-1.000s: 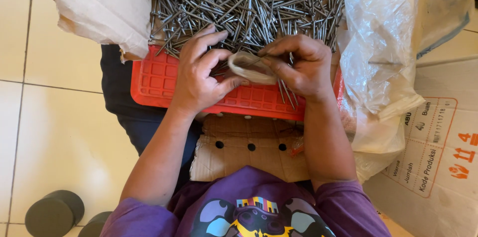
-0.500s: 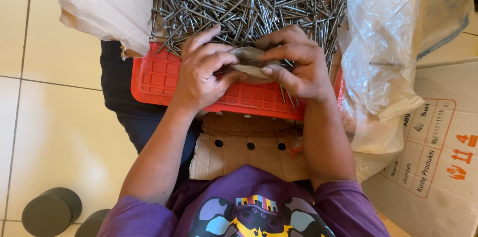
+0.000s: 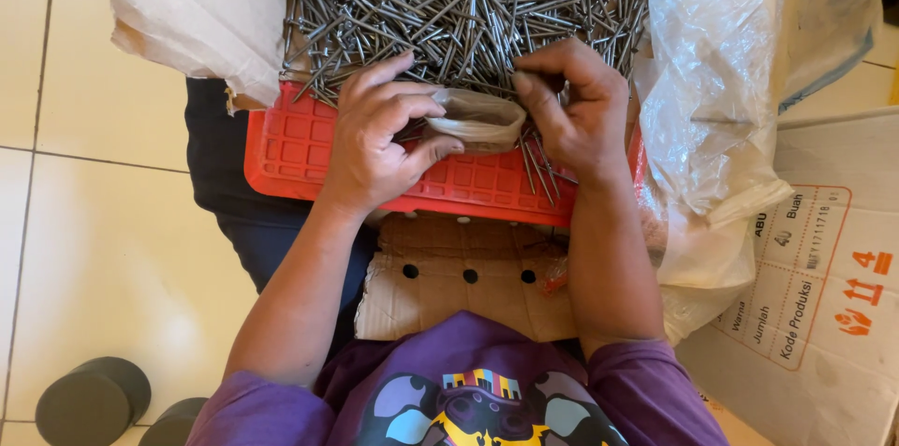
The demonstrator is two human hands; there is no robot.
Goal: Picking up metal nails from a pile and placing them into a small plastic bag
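Head camera looked straight down on a person in a purple shirt (image 3: 468, 390) seated with a red plastic crate (image 3: 290, 141) across the lap. A heap of steel nails (image 3: 468, 1) filled the far part of the crate, and both hands met at its near edge, right where the heap thinned out. Left hand (image 3: 379, 141) had its grip pinched on one end of a small, crumpled clear plastic bag (image 3: 482, 118), thumb underneath and fingers curled over the top. Right hand (image 3: 576, 113) had its grip pressed on the other end of the same bag, fingertips bent down into its mouth, with a few loose nails lying just under the palm. Beneath the crate's near edge sat a piece of brown cardboard (image 3: 440, 273) with dark round holes. Larger clear plastic bags (image 3: 716, 95) lay bunched along the crate's right side, and a white carton (image 3: 824, 305) stood beyond them. Crumpled paper (image 3: 201, 6) hung at the far left corner, over the tiled floor (image 3: 94, 249).
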